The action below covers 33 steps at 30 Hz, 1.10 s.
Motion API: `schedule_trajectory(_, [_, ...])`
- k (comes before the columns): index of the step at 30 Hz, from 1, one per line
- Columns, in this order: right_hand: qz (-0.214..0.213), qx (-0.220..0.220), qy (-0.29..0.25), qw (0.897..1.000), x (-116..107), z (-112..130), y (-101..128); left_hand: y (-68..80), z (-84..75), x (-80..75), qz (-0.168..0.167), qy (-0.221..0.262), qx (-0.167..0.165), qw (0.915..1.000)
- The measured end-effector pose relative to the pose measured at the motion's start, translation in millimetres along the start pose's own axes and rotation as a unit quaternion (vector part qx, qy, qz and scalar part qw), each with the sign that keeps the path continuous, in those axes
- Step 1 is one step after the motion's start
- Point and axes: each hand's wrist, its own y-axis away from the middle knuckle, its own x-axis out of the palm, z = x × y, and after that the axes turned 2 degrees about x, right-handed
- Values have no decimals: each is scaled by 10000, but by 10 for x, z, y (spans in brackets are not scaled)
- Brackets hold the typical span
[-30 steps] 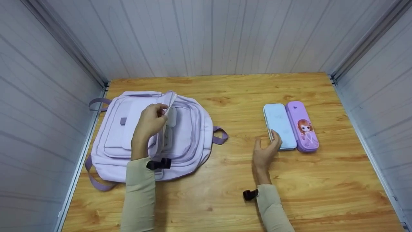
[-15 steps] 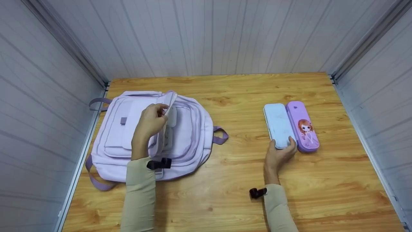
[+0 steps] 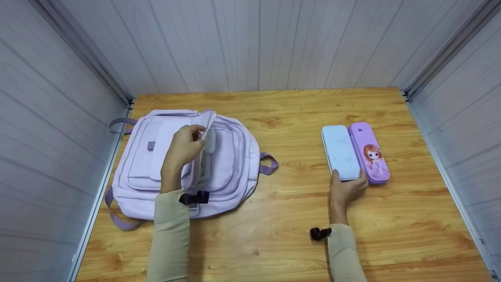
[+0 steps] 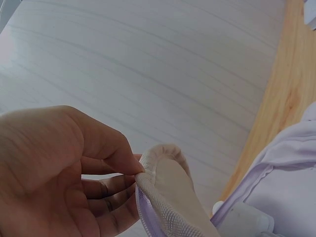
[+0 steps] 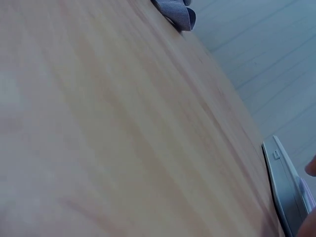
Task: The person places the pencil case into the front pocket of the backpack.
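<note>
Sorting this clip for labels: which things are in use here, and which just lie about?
In use: backpack, flap pinched by left hand; pale blue pencil case, near end gripped by right hand.
Lying about: purple pencil case, table.

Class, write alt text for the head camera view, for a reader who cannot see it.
On a wooden table, a person's left hand pinches a raised flap of a lilac backpack, while the right hand grips the near end of a pale blue pencil case. A purple pencil case with a cartoon girl lies against its right side.
</note>
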Motion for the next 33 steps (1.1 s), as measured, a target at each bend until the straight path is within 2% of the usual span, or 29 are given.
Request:
schedule_trajectory(4, [159,-152,284,9994,9,-32,13,0,-1,0,10,13,0,10000])
schedule_trajectory(10, [364,-454,364,9976,39,-58,-2,2,-15,1,7,19,-5,10000])
schedule_trajectory(20, [699,-47,465,9965,20,-12,-46,-1,5,-2,-66,-19,-6,10000])
schedule_trajectory(27, [680,-11,427,9968,-16,10,-46,-1,9,0,-72,-1,-12,10000])
schedule_trajectory(33, [503,-275,358,9977,-14,23,-50,-1,1,-3,-65,14,-49,10000])
